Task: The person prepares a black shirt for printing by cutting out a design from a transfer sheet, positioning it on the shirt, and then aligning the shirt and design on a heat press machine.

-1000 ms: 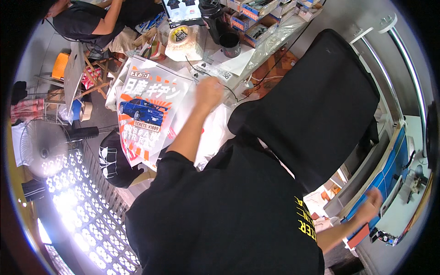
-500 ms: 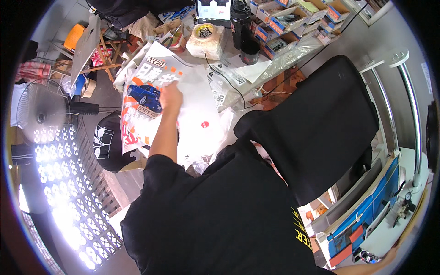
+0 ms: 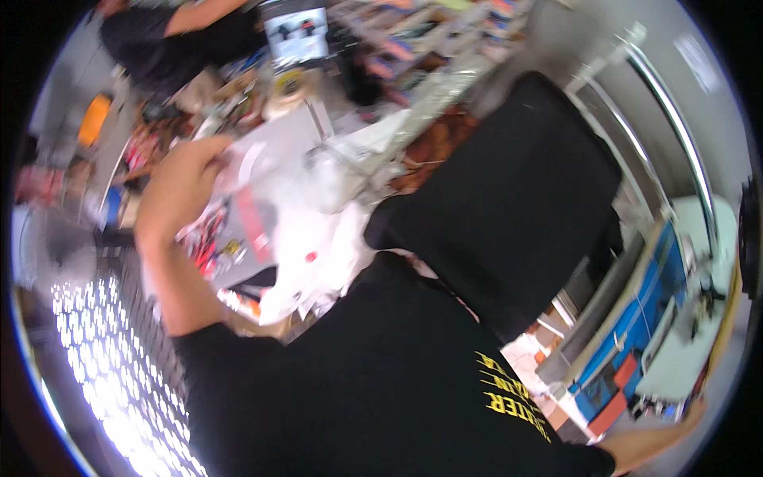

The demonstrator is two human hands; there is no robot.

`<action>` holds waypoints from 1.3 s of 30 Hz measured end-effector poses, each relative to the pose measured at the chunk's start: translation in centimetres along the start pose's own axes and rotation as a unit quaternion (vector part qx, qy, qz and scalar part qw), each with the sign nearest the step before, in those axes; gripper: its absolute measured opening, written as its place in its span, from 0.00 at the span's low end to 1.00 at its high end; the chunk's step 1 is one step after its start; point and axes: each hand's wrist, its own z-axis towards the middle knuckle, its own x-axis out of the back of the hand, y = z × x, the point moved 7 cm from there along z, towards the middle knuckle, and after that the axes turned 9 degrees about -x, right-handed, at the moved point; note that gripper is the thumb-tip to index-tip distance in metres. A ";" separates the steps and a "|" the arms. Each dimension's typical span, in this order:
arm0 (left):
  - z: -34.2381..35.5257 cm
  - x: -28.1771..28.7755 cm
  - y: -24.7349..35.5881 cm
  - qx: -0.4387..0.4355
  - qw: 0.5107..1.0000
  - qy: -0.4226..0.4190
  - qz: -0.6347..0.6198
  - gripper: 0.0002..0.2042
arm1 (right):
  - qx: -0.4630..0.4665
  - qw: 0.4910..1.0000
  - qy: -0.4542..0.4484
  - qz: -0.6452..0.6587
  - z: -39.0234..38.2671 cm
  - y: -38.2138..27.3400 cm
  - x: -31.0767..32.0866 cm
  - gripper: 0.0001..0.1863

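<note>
My left hand [image 3: 179,187] is raised at the left side of the work table, fingers curled in toward the thumb. Motion blur hides what, if anything, is between them. Beside the fingertips lies a greyish sheet [image 3: 266,226] with red and yellow print, partly covered by my hand. White, crumpled-looking plastic [image 3: 338,242] with a small red mark spreads to its right. At the far lower right, my right hand [image 3: 690,417] is at the edge of a pale machine [image 3: 675,350]; its fingers are too small and blurred to read.
A black T-shirt-shaped cloth [image 3: 509,207] lies spread right of the table, beside metal posts [image 3: 675,119]. At the back are a tape roll [image 3: 288,86], a lit screen [image 3: 296,36] and boxes of small goods [image 3: 397,48]. Another person's black sleeve [image 3: 143,44] shows upper left; a fan [image 3: 60,246] stands left.
My left hand has moved left and come closer to the camera. The printed sheet with the blue car is out of sight, and the greyish sheet shows. Another person has appeared at upper left.
</note>
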 end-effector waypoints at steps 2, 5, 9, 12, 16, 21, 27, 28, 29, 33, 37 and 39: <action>3.5 0.4 5.8 -0.128 0.982 -0.066 -0.119 0.12 | -0.073 0.996 -0.040 0.012 0.0 3.5 0.2 0.18; 9.8 -0.7 13.5 -0.319 0.922 -0.140 -0.170 0.12 | -0.145 0.986 -0.073 0.039 1.0 3.3 -0.7 0.21; 20.2 -9.9 24.2 -0.507 0.841 -0.145 -0.125 0.14 | -0.197 0.979 -0.009 0.048 -3.7 4.9 2.4 0.24; 24.5 -13.3 30.7 -0.421 0.888 -0.171 -0.076 0.13 | -0.200 0.977 0.040 0.064 -8.1 -1.2 4.8 0.25; 27.0 -14.1 37.3 -0.522 0.839 0.144 0.050 0.16 | -0.231 0.920 -0.026 0.315 -18.2 -8.6 15.9 0.21; 25.6 -16.6 37.1 -0.455 0.827 0.328 -0.038 0.23 | -0.130 0.790 -0.068 0.596 -29.7 -21.6 17.6 0.20; 25.8 -34.0 31.1 -0.446 0.895 0.002 0.026 0.24 | -0.140 0.623 -0.463 0.615 -47.3 -41.2 2.7 0.24; 26.7 -34.9 30.8 -0.447 0.894 0.044 0.000 0.24 | -0.194 0.535 -0.503 0.651 -49.6 -43.8 2.7 0.23; 26.9 -35.3 31.7 -0.440 0.897 0.053 0.002 0.24 | -0.247 0.438 -0.533 0.681 -51.9 -46.3 2.8 0.23; 24.7 -36.4 37.4 -0.467 0.882 0.071 -0.005 0.24 | -0.192 0.394 -0.561 0.702 -55.1 -51.9 2.6 0.24; 19.8 -36.6 41.1 -0.542 0.837 0.064 -0.044 0.23 | -0.191 0.362 -0.567 0.715 -55.4 -54.3 2.5 0.24; 18.7 -36.4 41.7 -0.557 0.826 0.066 -0.050 0.23 | -0.207 0.376 -0.557 0.711 -54.9 -55.3 2.9 0.24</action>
